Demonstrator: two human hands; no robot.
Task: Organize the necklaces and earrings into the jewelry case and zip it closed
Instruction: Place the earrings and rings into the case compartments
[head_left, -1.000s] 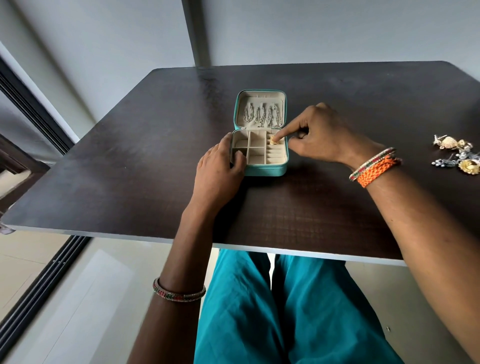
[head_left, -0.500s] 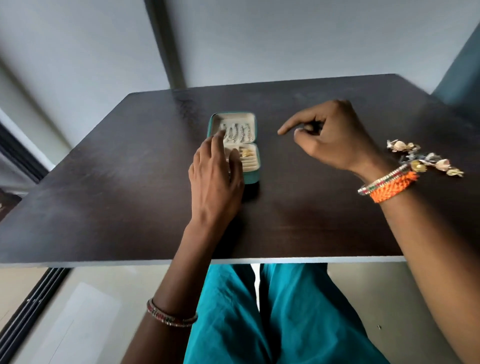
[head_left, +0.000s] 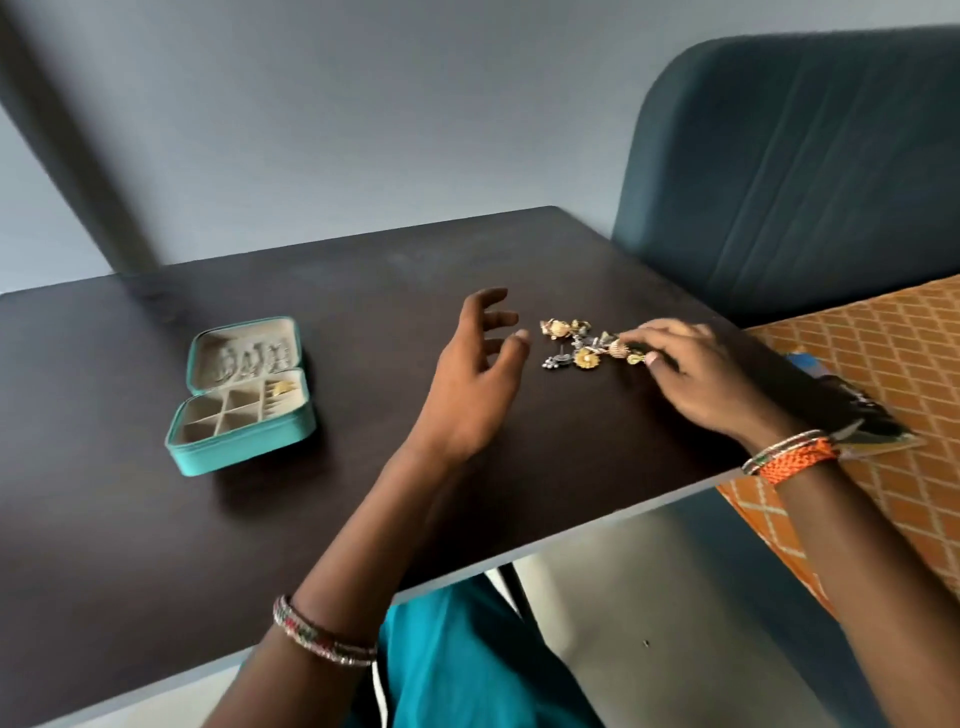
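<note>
Your left hand (head_left: 475, 374) hovers over the dark table (head_left: 156, 519), palm turned inward, fingers spread and holding nothing. Your right hand (head_left: 696, 374) lies low at the table's right side, fingertips (head_left: 649, 358) down on a cluster of earrings (head_left: 584, 345); whether they pinch one, you cannot tell. The blurred cluster defies an exact count. One teal jewelry case (head_left: 239, 400) sits well apart on the left, lid open toward the far edge, its long axis running near to far. Necklaces (head_left: 249, 358) hang inside the lid, and one gold piece (head_left: 283, 387) rests in a right-hand compartment.

Jewelry case (head_left: 241, 397) left on table (head_left: 363, 270); earrings (head_left: 587, 345) right, seemingly under right hand (head_left: 696, 374).
</note>
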